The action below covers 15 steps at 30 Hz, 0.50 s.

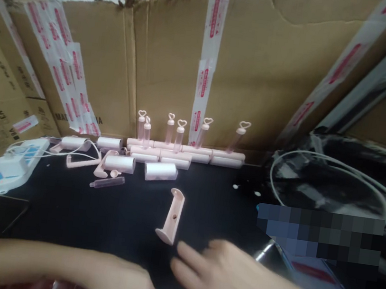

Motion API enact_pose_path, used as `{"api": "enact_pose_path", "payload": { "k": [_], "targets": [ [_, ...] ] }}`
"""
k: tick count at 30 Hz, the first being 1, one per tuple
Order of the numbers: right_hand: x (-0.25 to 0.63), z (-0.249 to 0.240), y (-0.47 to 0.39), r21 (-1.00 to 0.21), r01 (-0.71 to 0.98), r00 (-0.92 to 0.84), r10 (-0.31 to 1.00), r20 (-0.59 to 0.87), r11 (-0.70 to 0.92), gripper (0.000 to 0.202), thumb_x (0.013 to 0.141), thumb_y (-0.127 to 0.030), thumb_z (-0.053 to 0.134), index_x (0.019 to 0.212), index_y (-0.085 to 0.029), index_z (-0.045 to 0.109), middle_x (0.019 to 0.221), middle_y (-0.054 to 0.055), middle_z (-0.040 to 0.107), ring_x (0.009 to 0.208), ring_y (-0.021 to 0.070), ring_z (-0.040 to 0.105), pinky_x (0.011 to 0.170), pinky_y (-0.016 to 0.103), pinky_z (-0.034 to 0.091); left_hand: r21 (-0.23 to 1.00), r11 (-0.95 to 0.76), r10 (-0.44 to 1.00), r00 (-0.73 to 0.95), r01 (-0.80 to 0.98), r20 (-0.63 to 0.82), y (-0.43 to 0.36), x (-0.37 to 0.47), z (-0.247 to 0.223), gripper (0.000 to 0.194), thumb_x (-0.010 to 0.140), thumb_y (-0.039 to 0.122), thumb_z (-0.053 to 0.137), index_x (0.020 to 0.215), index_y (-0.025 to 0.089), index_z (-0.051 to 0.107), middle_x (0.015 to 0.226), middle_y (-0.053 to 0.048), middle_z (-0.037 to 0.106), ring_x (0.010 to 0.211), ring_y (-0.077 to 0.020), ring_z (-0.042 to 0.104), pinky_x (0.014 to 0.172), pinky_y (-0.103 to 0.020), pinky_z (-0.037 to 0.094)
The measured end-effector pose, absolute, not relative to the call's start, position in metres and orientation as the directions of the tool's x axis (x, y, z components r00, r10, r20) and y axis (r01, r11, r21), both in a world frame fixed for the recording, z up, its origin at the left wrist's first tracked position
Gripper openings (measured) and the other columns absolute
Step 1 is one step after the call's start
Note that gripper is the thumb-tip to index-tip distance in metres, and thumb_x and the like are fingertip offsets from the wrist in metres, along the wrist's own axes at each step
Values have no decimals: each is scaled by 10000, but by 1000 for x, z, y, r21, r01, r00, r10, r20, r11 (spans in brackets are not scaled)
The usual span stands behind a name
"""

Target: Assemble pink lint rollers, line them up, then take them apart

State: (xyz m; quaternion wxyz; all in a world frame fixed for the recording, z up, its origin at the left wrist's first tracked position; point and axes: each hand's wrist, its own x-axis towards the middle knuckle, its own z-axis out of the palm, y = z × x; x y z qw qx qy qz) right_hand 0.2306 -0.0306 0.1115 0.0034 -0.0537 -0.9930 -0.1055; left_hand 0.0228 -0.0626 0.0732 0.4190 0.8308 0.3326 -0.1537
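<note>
My right hand (pixel 219 275) reaches over the table's front edge, slightly blurred, its visible fingers stretched out and nothing seen in them. Just beyond its fingertips, a pale pink bracket (pixel 176 214) with two rounded end plates and a small hole lies on the black table (pixel 96 222). My left hand (pixel 127 281) is bent down at the bottom edge; its fingers are hidden or cut off. Farther back lie a white roll in a clear wrapper (pixel 161 171), another white roll (pixel 120 163), a clear pinkish tube (pixel 107 182) and a small pink round cap (pixel 115 173).
Several clear tubes with heart-shaped tops (pixel 180 135) stand along the back beside pink-and-white rollers (pixel 227 159). A white power strip (pixel 19 165) with cables sits left. At right are a coiled white cable (pixel 320 155) and a phone-like device (pixel 318 272), partly blurred out. Cardboard (pixel 168 64) walls the back.
</note>
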Motion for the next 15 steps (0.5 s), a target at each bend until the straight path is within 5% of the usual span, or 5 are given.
{"api": "enact_pose_path", "payload": {
  "k": [3,6,10,15],
  "targets": [
    [224,118,-19,-162,283,-948,250,-199,945,389,645,-451,688,897,-162,623,854,63,672,563,175,588,454,253,314,351,-578,546,669,737,-504,-66,35,98,37,782,204,566,802,174,568,577,36,542,440,-105,499,381,-183,306],
    [218,120,-17,-465,429,-887,264,-379,775,281,648,-427,677,769,-179,622,638,-21,611,510,128,548,468,210,333,45,-637,694,598,770,-401,-74,43,103,172,833,249,528,963,138,546,655,-49,641,447,-198,578,373,-239,350],
    [212,119,-15,-625,564,-825,327,-461,540,281,757,-439,593,766,-159,578,596,-40,520,498,78,444,442,171,298,-176,-697,717,663,696,-215,-75,42,97,87,842,201,502,854,125,543,657,-95,636,490,-240,602,393,-289,424],
    [210,117,-15,-809,454,-891,163,-425,373,388,891,-506,389,771,-155,503,580,-48,419,478,62,321,426,170,272,-308,-676,703,711,669,2,-75,35,90,122,859,189,466,756,139,509,594,-72,595,448,-216,568,354,-278,412]
  ]
}}
